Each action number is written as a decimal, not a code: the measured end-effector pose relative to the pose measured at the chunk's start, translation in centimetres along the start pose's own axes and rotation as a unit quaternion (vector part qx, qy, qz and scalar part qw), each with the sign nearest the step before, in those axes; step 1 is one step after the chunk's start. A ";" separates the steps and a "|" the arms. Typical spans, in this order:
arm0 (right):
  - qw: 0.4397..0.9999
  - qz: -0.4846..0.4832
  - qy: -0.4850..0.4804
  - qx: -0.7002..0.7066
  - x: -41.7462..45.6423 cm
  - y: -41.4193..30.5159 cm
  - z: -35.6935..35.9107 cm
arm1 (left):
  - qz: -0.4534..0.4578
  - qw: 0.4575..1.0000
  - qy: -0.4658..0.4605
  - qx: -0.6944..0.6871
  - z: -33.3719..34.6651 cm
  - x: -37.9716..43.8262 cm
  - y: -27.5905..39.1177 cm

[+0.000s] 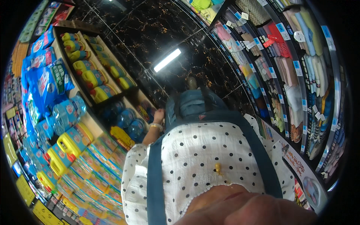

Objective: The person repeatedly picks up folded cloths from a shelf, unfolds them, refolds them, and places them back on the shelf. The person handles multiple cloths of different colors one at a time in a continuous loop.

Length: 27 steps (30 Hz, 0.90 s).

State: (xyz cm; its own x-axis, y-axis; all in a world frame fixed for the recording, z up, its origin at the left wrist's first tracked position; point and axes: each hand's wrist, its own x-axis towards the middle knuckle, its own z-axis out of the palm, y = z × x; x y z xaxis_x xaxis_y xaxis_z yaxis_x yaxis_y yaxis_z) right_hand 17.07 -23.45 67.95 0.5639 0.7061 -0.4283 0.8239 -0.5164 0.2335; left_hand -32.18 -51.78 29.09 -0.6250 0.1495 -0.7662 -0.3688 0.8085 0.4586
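Observation:
My left hand (159,116) hangs low beside a wooden display shelf (98,130), close to its front edge. A bracelet circles that wrist. The fingers are small and blurred, so I cannot tell whether they touch or hold anything. Near the hand, large clear-blue plastic bottles (137,127) and a yellow package (121,137) sit in a lower compartment. Dark, colourful packages (144,112) lie in the compartment nearest the fingers. Yellow jugs with red caps (95,78) line the compartments farther along. My right hand is out of view.
Stacked small boxes (95,174), yellow jugs (74,139) and blue bags (45,81) fill the display top at left. Folded towels (312,73) hang on tall racks along the right. Between them runs a glossy dark tiled floor (135,36). A printed panel (295,166) stands at lower right.

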 end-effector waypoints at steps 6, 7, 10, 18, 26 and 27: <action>0.998 0.054 -0.028 -0.009 -7.7 -5.5 1.5 | -0.029 0.988 0.141 0.060 -4.7 8.2 8.3; 0.997 0.063 -0.033 -0.009 -9.1 -6.5 2.1 | -0.011 0.990 0.136 0.040 -5.8 9.6 8.7; 0.995 0.096 -0.028 -0.011 -13.5 -9.5 2.3 | 0.008 0.994 0.104 -0.014 -9.6 14.4 10.8; 0.987 0.156 0.016 -0.045 -23.2 -18.0 -4.2 | 0.018 0.984 -0.019 -0.174 -23.6 28.0 16.0; 0.983 0.151 0.000 -0.106 -29.9 -29.6 -9.1 | -0.050 0.973 -0.061 -0.218 -31.5 36.5 21.8; 0.983 0.142 -0.016 -0.115 -29.7 -31.8 -8.4 | -0.057 0.972 -0.079 -0.212 -31.6 36.8 23.3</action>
State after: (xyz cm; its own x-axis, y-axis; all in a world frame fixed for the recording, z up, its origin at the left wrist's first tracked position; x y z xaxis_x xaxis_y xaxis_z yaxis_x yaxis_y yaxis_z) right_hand -25.46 -23.96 80.55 0.7738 0.5317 -0.3442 0.6268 -0.5649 0.5366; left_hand -85.52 -45.42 25.78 -0.4621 0.1864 -0.8670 -0.7011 0.5220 0.4858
